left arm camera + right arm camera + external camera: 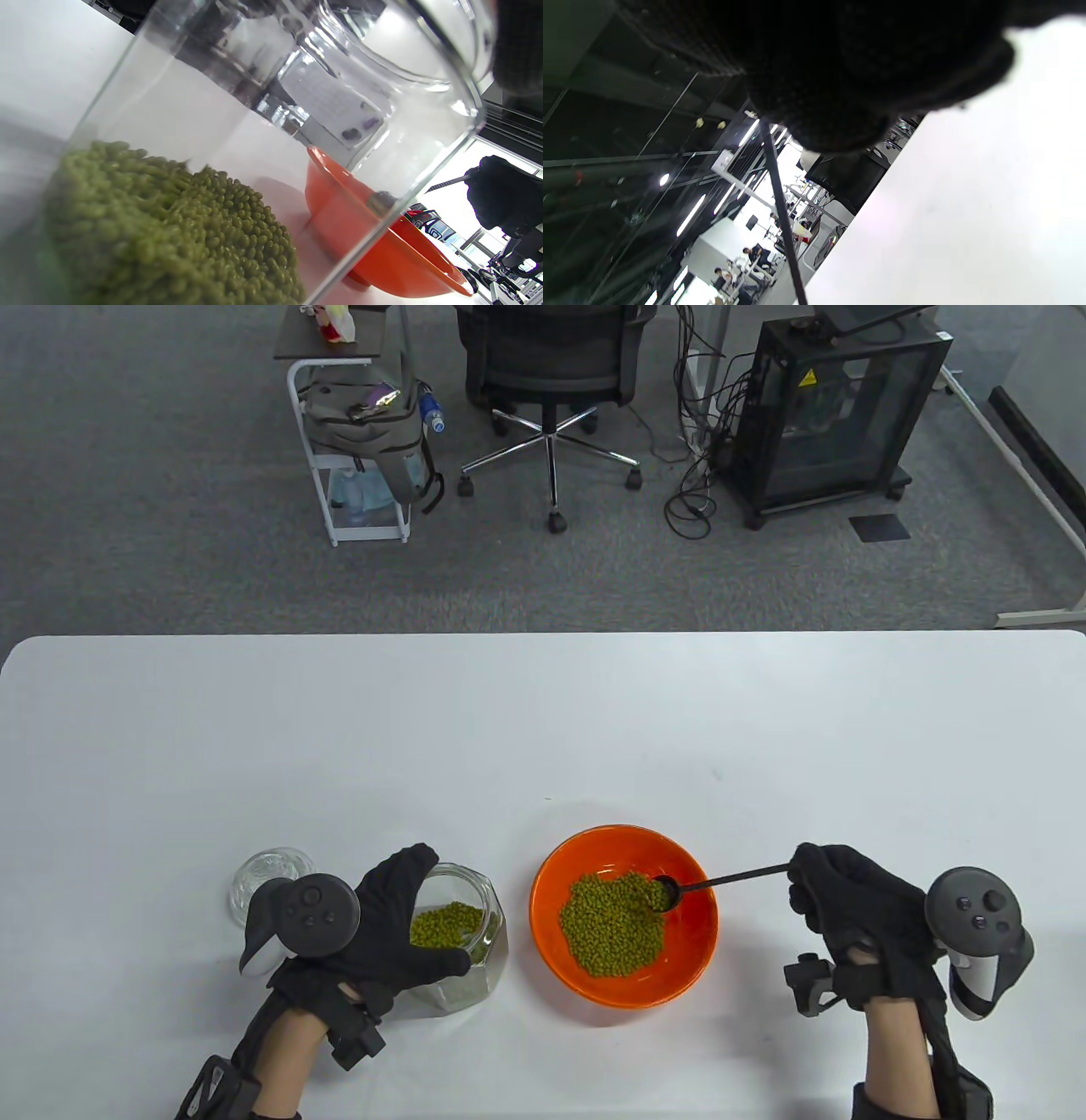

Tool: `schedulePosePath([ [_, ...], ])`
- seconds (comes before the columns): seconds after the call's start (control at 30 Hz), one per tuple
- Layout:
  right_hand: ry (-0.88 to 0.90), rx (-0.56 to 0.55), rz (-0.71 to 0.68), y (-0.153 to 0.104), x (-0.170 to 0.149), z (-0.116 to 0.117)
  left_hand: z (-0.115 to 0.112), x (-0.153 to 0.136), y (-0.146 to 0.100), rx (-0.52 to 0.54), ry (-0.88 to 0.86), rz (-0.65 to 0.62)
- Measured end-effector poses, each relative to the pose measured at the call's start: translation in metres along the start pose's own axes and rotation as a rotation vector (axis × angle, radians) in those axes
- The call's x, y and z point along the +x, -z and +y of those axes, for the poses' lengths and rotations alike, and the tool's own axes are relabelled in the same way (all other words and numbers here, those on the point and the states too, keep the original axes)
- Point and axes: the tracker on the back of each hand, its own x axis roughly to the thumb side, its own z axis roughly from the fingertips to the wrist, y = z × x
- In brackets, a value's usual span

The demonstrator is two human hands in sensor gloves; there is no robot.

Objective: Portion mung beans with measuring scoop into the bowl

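An orange bowl (551, 929) sits near the table's front edge with a heap of green mung beans (611, 935) in it. My right hand (836, 899) grips the thin handle of a black measuring scoop (730, 880), whose cup rests among the beans at the bowl's right side. The handle (780, 212) runs down from my gloved fingers in the right wrist view. My left hand (407, 929) holds a glass jar (475, 959) of mung beans, tilted toward the bowl. The jar (424, 84) and its beans (169, 228) fill the left wrist view, the bowl (382, 258) behind it.
A glass lid (263, 882) lies on the white table (543, 729) left of my left hand. Beyond the far table edge stand an office chair (551, 381), a small cart with a backpack (365, 424) and a black cabinet (840, 407).
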Motion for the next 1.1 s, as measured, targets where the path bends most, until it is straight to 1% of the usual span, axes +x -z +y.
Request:
schedulePosePath([
  [0.07,-0.053,-0.021,-0.046,-0.003,0.008,0.005,0.000,0.000,0.000,0.000,0.000,0.000],
  [0.23,-0.165,-0.025,-0.173,-0.010,0.026,0.012,0.000,0.000,0.000,0.000,0.001,0.000],
  [0.3,-0.177,-0.026,-0.214,-0.014,0.031,0.014,0.000,-0.001,0.000,0.000,0.001,0.000],
  [0.37,-0.183,-0.003,-0.240,-0.016,0.036,0.014,0.000,-0.001,0.000,0.001,0.000,0.000],
  [0.43,-0.207,-0.029,-0.283,-0.020,0.042,0.014,0.000,-0.001,0.000,0.003,-0.006,0.000],
  [0.6,-0.295,-0.038,-0.373,-0.029,0.056,0.020,0.000,-0.001,0.000,0.004,-0.001,0.002],
  [0.77,-0.373,-0.025,-0.466,-0.037,0.067,0.030,0.000,-0.001,0.001,0.004,0.002,0.003],
  [0.83,-0.421,-0.004,-0.509,-0.040,0.072,0.035,0.000,-0.001,0.001,0.004,0.004,0.003],
  [0.93,-0.435,0.003,-0.559,-0.045,0.077,0.042,0.000,-0.001,0.000,0.002,0.011,0.004],
  [1.03,-0.444,-0.013,-0.598,-0.047,0.080,0.042,0.000,-0.001,0.000,0.004,0.023,0.005],
  [1.1,-0.404,-0.011,-0.617,-0.048,0.081,0.040,0.000,-0.001,0.000,0.003,0.023,0.005],
])
